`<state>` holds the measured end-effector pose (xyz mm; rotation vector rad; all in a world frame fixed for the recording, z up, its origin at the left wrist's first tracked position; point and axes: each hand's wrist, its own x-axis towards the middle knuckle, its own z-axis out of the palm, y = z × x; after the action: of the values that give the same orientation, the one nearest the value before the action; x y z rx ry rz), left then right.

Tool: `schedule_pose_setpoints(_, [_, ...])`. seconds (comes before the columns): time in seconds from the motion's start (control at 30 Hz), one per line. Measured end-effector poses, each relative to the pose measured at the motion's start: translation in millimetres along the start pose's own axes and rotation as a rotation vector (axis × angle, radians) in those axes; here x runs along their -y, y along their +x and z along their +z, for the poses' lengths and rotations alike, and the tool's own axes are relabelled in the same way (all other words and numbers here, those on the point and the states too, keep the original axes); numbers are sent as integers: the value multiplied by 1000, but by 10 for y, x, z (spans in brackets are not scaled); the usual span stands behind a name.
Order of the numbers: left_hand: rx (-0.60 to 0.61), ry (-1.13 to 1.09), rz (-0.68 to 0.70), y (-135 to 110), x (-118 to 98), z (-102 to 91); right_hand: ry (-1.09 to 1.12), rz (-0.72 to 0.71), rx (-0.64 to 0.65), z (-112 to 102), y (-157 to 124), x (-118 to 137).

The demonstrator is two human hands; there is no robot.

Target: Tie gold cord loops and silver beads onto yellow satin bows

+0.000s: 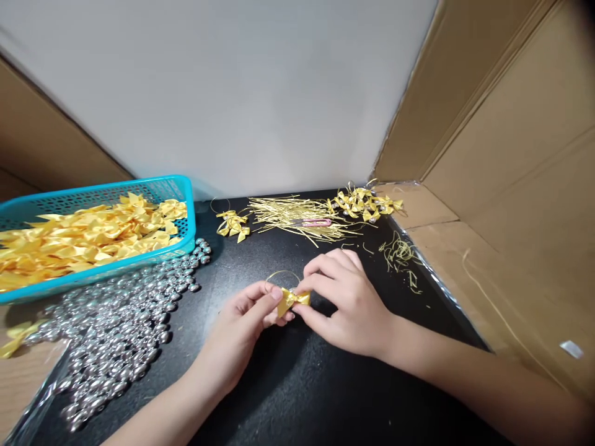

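Between my two hands is a yellow ribbon bow (292,298) with a thin gold cord loop (284,272) rising above it. My left hand (253,313) pinches the bow's left side between thumb and fingers. On the other side, the thumb and index finger of my right hand (349,301) close on the bow's right end. Something small and shiny shows at the bow's middle, partly covered by the fingers. Both hands are held just over the black tabletop (297,378).
A blue basket (188,217) of yellow bows stands at left, with many silver beads (125,322) before it. Behind my hands lie gold cord pieces (283,214), a pink-handled tool (317,222) and two bow piles (233,224). Cord scraps (398,254) lie right, near cardboard walls (520,155).
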<state>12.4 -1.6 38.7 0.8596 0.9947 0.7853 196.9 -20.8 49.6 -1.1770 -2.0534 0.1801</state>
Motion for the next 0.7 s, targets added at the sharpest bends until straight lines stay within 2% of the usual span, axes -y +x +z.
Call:
schedule_pose_setpoints(0.13, [16, 61, 101, -46, -1, -17, -32, -22, -74, -5, -12, 7])
schedule_pose_setpoints(0.3, [-29, 131, 216, -97, -13, -10, -49, -137, -209, 6, -18, 15])
schedule_pose_setpoints(0.4, [-50, 169, 239, -122, -20, 7, -54, -163, -294, 22, -16, 21])
schedule_pose_setpoints(0.7, [-29, 111, 272, -150, -34, 56, -24, -118, -358, 27, -9, 65])
